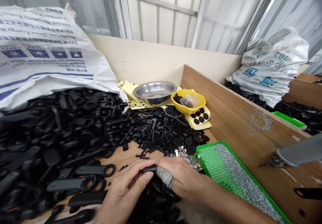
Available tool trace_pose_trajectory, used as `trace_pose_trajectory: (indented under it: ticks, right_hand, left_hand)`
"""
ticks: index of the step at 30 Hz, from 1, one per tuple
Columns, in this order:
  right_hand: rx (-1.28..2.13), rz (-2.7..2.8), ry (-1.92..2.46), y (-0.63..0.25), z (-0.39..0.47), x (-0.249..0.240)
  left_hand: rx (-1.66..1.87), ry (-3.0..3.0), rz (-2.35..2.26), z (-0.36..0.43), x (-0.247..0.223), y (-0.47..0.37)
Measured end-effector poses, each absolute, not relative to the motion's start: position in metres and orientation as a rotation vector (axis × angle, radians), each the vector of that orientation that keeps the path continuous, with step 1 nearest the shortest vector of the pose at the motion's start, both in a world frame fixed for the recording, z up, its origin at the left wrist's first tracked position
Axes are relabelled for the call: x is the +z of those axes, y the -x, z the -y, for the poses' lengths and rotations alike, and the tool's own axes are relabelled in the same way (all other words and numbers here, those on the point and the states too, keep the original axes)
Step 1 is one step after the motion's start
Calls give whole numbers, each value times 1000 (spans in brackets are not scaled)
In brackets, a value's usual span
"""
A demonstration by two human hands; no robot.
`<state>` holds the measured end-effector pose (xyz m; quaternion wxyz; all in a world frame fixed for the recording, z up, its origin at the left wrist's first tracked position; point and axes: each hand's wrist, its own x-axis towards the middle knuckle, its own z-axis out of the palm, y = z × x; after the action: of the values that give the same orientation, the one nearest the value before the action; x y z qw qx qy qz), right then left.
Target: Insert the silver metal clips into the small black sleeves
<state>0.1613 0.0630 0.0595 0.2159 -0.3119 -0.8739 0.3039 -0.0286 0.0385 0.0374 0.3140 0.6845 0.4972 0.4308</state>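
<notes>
Low in the middle of the head view, my left hand (127, 183) pinches a short black plastic cylinder (150, 169) between thumb and fingers. My right hand (184, 177) is closed at the cylinder's right end, its curled fingertips partly hidden. A grey wrapping (164, 176), tied with a thin band, covers one digit of that hand. Beneath both hands lies a dark heap of black plastic parts (161, 198). Just beyond them are small black ribbed pins (152, 146) and shiny metal clips (186, 157).
Black plastic handles (62, 133) spill from a white sack (50, 49) on the left. At the back stand a steel bowl (156, 91) and a yellow bowl (190, 106). A green tray (213, 167) of small metal pieces lies right, beside a wooden divider (238, 116) and a grey power driver (299, 151).
</notes>
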Motion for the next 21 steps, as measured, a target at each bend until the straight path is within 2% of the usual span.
trace_pose_trajectory:
  ticks: [7,15,19,21]
  right_hand:
    - [581,2580,836,-165,-68,52]
    - [771,2521,983,-152,-68,52]
    - [712,2540,945,-139,-93,57]
    - [552,2602,1000,-134,-110,57]
  left_hand:
    - [977,-1584,-1359,-40,36,34]
    - [1048,-1611,-1383,-40,30,34]
    - [1042,-1557,-1440,-62,33,57]
    - [974,-1633,-1548,-76,31,71]
